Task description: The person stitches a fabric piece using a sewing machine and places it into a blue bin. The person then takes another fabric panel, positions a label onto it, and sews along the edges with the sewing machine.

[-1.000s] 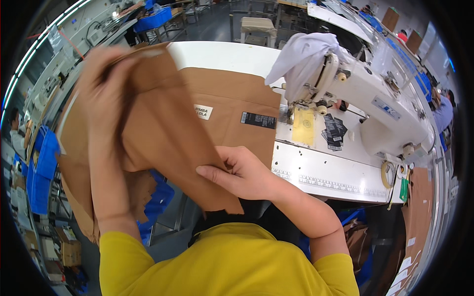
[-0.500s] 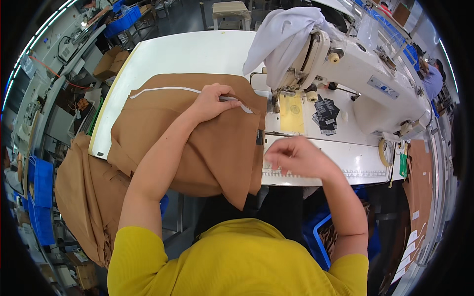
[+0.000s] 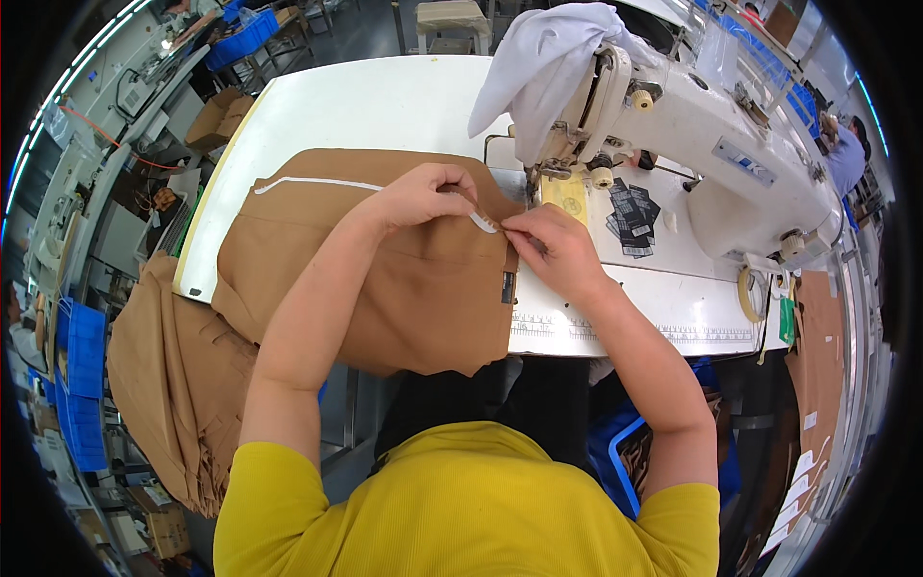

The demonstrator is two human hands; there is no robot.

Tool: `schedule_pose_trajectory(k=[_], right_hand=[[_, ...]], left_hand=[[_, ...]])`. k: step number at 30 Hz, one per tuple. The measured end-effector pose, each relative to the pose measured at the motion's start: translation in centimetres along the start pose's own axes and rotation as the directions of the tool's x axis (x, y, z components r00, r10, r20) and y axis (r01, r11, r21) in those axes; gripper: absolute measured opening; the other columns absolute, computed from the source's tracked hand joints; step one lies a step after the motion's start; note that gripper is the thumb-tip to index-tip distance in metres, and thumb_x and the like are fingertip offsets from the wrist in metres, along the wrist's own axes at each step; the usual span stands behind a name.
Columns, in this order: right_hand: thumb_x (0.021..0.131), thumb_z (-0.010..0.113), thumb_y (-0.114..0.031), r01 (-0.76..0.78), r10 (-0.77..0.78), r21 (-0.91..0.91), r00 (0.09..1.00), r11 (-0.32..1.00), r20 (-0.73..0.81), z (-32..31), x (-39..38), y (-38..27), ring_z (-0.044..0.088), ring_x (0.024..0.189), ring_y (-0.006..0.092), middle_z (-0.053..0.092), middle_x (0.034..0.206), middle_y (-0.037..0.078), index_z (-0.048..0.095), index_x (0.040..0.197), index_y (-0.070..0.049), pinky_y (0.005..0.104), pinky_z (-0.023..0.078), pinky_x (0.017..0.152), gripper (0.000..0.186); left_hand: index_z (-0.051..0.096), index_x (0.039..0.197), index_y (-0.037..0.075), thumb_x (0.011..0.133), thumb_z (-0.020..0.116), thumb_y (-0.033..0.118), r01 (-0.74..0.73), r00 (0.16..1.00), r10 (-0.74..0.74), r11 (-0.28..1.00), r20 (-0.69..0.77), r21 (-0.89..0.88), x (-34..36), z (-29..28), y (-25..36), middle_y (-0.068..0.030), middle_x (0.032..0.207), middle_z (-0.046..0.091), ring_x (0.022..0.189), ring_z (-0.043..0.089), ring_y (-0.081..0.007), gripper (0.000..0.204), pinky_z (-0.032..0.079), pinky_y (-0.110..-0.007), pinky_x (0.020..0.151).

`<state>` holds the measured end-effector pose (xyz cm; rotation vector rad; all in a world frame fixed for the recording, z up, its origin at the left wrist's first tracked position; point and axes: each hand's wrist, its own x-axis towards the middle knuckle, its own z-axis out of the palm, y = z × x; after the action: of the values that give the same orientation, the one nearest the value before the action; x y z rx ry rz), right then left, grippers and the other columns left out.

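A brown fabric piece (image 3: 385,298) lies over the left part of the white sewing table, its near edge hanging toward my lap. Along its far side runs a narrow white strip (image 3: 317,182), partly hidden under my left hand (image 3: 428,195). That hand is closed, pinching the fabric edge by the strip. At the strip's right end, my right hand (image 3: 558,245) pinches the fabric's corner between thumb and fingers. A small dark tag (image 3: 508,287) sits on the fabric's right edge. Just beyond my right hand stands the white sewing machine (image 3: 692,125).
White cloth (image 3: 538,72) drapes the machine head. Dark printed labels (image 3: 633,216) and a yellow card (image 3: 574,199) lie by the needle area. A tape roll (image 3: 748,296) stands at right. More brown fabric (image 3: 178,375) hangs at left; a blue bin (image 3: 615,452) sits below the table.
My right hand has moved up and left from the table's front edge and taken hold of the fabric corner. The fabric's near right corner has spread flatter.
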<state>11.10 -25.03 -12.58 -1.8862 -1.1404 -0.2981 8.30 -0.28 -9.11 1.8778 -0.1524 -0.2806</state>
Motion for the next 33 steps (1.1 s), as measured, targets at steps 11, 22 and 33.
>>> schedule_pose_trajectory(k=[11, 22, 33], right_hand=[[0.07, 0.076, -0.003, 0.218, -0.233, -0.241, 0.972, 0.946, -0.035, -1.6, 0.8, 0.1, 0.061, 0.077, 0.0224, 0.065, 0.084, 0.003, 0.068, 0.087, -0.009, 0.0341, 0.053, 0.068, 0.02], [0.079, 0.068, -0.007, 0.253, -0.252, -0.337, 0.967, 0.907, 0.048, -1.4, 0.4, 0.1, 0.056, 0.078, 0.0223, 0.059, 0.083, 0.001, 0.062, 0.085, -0.01, 0.034, 0.042, 0.07, 0.009], [0.085, 0.068, -0.01, -0.183, 0.201, -0.146, 0.972, 0.972, 0.122, -1.9, 0.2, -0.3, 0.056, 0.083, 0.0217, 0.06, 0.081, 0.001, 0.062, 0.084, -0.011, 0.0353, 0.035, 0.081, 0.006]], left_hand=[[0.069, 0.091, 0.003, 0.082, 0.077, 0.018, -0.114, 0.978, 0.069, 0.966, 0.196, 0.23, 2.2, 2.4, 1.5, -0.0002, 0.086, 0.065, 0.083, 0.057, -0.0102, 0.019, 0.044, -0.025, 0.076], [0.07, 0.088, 0.004, 0.082, 0.077, 0.019, -0.108, 0.981, 0.068, 0.97, 0.184, 0.219, 1.9, 3.3, 1.0, -0.0023, 0.085, 0.064, 0.082, 0.057, -0.0122, 0.018, 0.046, -0.027, 0.075], [0.068, 0.081, 0.004, 0.078, 0.08, 0.025, -0.249, 0.967, 0.246, 0.866, 0.064, 0.433, 1.5, 4.5, -0.2, -0.0037, 0.079, 0.064, 0.076, 0.059, -0.0182, 0.024, 0.044, -0.03, 0.075]])
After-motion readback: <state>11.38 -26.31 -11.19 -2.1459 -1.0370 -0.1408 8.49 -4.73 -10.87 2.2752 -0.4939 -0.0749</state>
